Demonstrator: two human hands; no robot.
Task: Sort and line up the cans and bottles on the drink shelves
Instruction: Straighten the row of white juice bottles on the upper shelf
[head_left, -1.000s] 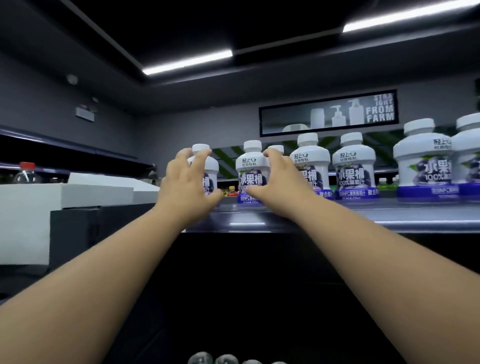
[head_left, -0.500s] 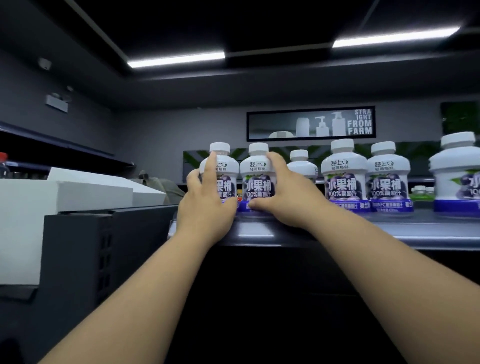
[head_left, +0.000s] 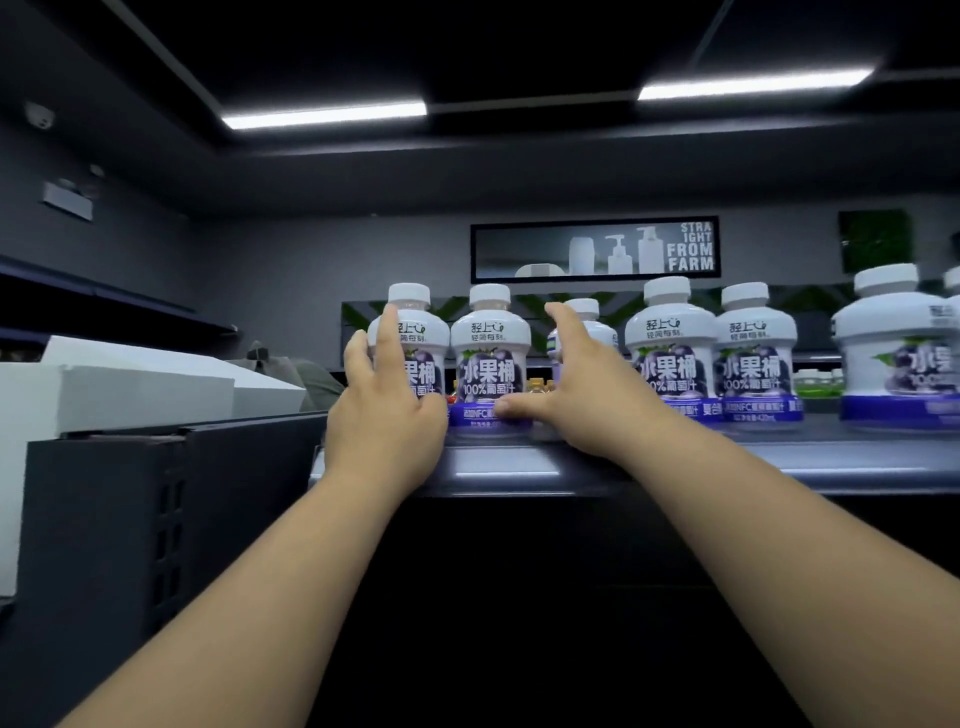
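White juice bottles with purple grape labels and white caps stand in a row on the dark top shelf (head_left: 779, 457). My left hand (head_left: 384, 415) rests against the front of the leftmost bottle (head_left: 415, 332), fingers straight and pointing up. The second bottle (head_left: 491, 358) stands close beside it. My right hand (head_left: 576, 395) is spread wide; its thumb touches the base of the second bottle, and its fingers reach up in front of a third bottle (head_left: 587, 317) that is set further back and partly hidden.
Three more of the same bottles (head_left: 670, 353) (head_left: 756, 358) (head_left: 898, 353) stand further right along the shelf. White boxes (head_left: 130, 384) sit on a dark unit (head_left: 156, 493) at the left. A "STRAIGHT FROM FARM" sign (head_left: 595, 249) hangs on the back wall.
The leftmost bottle has come up close beside the second. My right hand has let go of the second bottle and spread rightward in front of the set-back bottle. My view has shifted left.
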